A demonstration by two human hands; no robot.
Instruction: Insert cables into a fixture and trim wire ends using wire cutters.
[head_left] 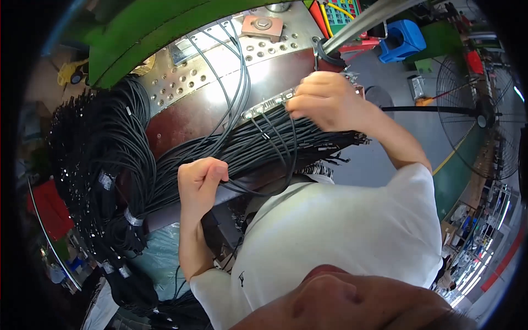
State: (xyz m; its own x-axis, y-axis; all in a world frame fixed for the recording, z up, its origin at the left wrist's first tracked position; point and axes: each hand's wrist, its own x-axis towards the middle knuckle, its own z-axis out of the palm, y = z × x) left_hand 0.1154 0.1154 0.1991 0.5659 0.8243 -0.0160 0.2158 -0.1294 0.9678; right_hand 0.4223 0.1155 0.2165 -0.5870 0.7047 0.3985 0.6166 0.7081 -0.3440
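My left hand (201,179) is closed in a fist around a black cable (258,193), thumb on top, in front of the cable bundle. From there the cable loops right and up toward my right hand (327,102). The right fingers are bent and closed at the right end of a narrow metal mould strip (267,105); what lies under their tips is hidden. Other thin cables run into the strip. Below it a thick bundle of black cables (242,146) lies across the dark red work surface (168,129).
A green machine frame (148,36) overhangs the perforated metal plate (201,82), which carries a copper-coloured block with a bolt (263,26). Many more cables (110,148) hang in a heap at the left. Beyond the right arm are a blue stool (404,41) and a fan (476,115).
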